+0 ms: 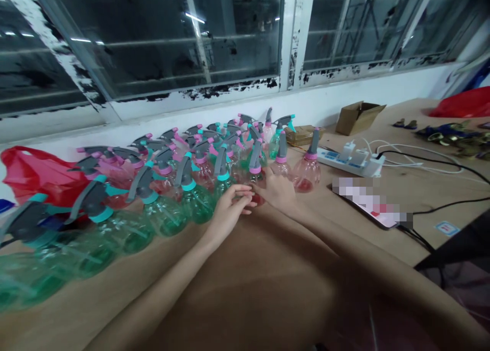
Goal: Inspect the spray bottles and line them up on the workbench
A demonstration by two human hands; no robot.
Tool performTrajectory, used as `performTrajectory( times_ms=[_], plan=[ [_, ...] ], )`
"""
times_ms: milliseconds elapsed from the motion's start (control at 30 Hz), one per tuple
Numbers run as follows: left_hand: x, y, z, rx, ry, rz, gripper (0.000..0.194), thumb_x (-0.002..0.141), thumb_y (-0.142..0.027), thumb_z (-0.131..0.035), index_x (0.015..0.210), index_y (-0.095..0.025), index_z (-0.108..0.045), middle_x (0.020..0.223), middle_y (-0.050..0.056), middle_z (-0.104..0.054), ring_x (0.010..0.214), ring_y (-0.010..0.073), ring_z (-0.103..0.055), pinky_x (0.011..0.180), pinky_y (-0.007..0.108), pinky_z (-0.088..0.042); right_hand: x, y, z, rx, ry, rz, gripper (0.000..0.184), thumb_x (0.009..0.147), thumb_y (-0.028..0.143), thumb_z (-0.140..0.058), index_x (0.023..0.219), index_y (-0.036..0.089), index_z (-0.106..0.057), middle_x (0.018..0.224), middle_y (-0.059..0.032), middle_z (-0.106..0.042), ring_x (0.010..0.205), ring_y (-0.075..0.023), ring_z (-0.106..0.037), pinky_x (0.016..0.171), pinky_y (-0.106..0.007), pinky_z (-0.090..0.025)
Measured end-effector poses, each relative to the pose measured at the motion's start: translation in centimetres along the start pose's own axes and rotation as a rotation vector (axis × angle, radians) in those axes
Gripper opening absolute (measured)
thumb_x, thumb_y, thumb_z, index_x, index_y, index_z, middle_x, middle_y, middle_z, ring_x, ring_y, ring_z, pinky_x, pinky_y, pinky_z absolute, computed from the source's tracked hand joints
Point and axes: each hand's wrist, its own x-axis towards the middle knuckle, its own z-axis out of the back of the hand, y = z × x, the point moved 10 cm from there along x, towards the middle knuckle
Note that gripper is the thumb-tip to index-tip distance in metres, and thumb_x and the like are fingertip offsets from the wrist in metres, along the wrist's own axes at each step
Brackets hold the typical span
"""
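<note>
A pink-collared spray bottle [255, 170] with a grey trigger head stands between my hands at the front of a crowded group of bottles. My right hand [281, 192] grips it from the right side, covering part of its reddish body. In front of it my left hand [231, 205] has its fingers stretched out and slightly curved; whether they touch the bottle I cannot tell. Just left stands a green spray bottle [222, 183] with a turquoise collar. To the right are two more pink bottles, the nearer one a clear pink spray bottle [307, 172].
Green spray bottles [126, 233] line the table's left front. A red plastic bag [42, 175] lies behind them. On the right are a power strip [348, 159], a phone [369, 203] with cables, an open cardboard box [358, 119] and metal parts [455, 136]. Windows back the table.
</note>
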Motion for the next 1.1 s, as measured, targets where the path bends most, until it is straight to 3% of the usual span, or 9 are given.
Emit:
performTrajectory(
  times_ms=[133, 267, 400, 533, 767, 900, 1000, 1100],
  plan=[
    [-1.0, -1.0, 0.6, 0.101, -0.042, -0.071, 0.016, 0.083, -0.026, -0.052, 0.096, -0.017, -0.054, 0.09, 0.006, -0.059, 0.08, 0.0186, -0.064, 0.061, 0.029, -0.051, -2.5, -0.3, 1.0, -0.018, 0.016, 0.038, 0.049, 0.082, 0.052, -0.051, 0.117, 0.018, -0.047, 0.102, -0.0123, -0.066, 0.083, -0.0304, -0.066, 0.059, -0.037, -0.048],
    [-2.3, -2.9, 0.7, 0.211, -0.081, -0.178, 0.035, 0.076, -0.028, -0.064, 0.107, -0.02, -0.051, 0.11, 0.007, -0.056, 0.105, 0.0239, -0.056, 0.085, 0.04, -0.048, -6.2, 0.8, 2.5, -0.028, -0.043, 0.174, 0.049, 0.083, 0.059, -0.045, 0.11, 0.018, -0.051, 0.101, -0.011, -0.064, 0.082, -0.0282, -0.064, 0.054, -0.034, -0.046],
    [-4.4, -5.0, -0.4, 0.327, -0.005, -0.25, 0.061, 0.073, -0.028, -0.069, 0.127, -0.024, -0.041, 0.133, 0.008, -0.046, 0.122, 0.0266, -0.045, 0.102, 0.044, -0.037, -10.3, 3.3, 3.2, -0.024, -0.099, 0.313, 0.052, 0.083, 0.064, -0.04, 0.096, 0.016, -0.055, 0.093, -0.0126, -0.063, 0.09, -0.0292, -0.058, 0.055, -0.034, -0.047],
    [-6.7, -5.3, -0.7, 0.372, 0.08, -0.226, 0.062, 0.075, -0.027, -0.066, 0.131, -0.024, -0.039, 0.125, 0.009, -0.055, 0.113, 0.0279, -0.054, 0.098, 0.045, -0.043, -13.4, 6.5, 2.5, 0.043, -0.12, 0.446, 0.057, 0.081, 0.067, -0.041, 0.096, 0.015, -0.058, 0.093, -0.0146, -0.062, 0.088, -0.0281, -0.055, 0.069, -0.041, -0.049],
    [-9.9, -3.5, 4.2, 0.282, -0.056, -0.147, 0.03, 0.084, -0.027, -0.057, 0.114, -0.026, -0.055, 0.121, 0.004, -0.061, 0.109, 0.0209, -0.059, 0.099, 0.037, -0.043, -16.2, 11.7, -0.4, 0.162, 0.002, 0.597, 0.09, 0.071, 0.08, -0.035, 0.116, 0.004, -0.055, 0.103, -0.0185, -0.062, 0.089, -0.0294, -0.055, 0.081, -0.046, -0.047],
    [-11.7, -1.9, 8.1, 0.257, -0.187, -0.079, 0.019, 0.083, -0.029, -0.057, 0.1, -0.025, -0.064, 0.096, 0.003, -0.07, 0.094, 0.0212, -0.065, 0.093, 0.04, -0.049, -17.4, 13.6, -1.8, 0.263, 0.137, 0.731, 0.103, 0.071, 0.079, -0.038, 0.138, 0.0, -0.032, 0.132, -0.0205, -0.049, 0.111, -0.0311, -0.049, 0.096, -0.045, -0.041],
    [-12.5, -1.7, 9.4, 0.289, -0.174, -0.08, 0.017, 0.082, -0.025, -0.053, 0.089, -0.024, -0.068, 0.091, 0.003, -0.072, 0.089, 0.0223, -0.066, 0.09, 0.042, -0.049, -17.5, 13.1, -3.3, 0.268, 0.255, 0.814, 0.1, 0.073, 0.075, -0.042, 0.141, 0.004, -0.026, 0.14, -0.0187, -0.041, 0.126, -0.03, -0.039, 0.105, -0.045, -0.033],
    [-13.0, -2.0, 10.3, 0.335, -0.179, -0.103, 0.021, 0.078, -0.02, -0.052, 0.09, -0.025, -0.068, 0.089, 0.002, -0.073, 0.085, 0.023, -0.067, 0.085, 0.041, -0.05, -15.9, 10.5, -5.1, 0.247, 0.318, 0.758, 0.087, 0.078, 0.068, -0.045, 0.142, 0.011, -0.028, 0.141, -0.0174, -0.041, 0.13, -0.0283, -0.038, 0.105, -0.048, -0.034]
  ],
)
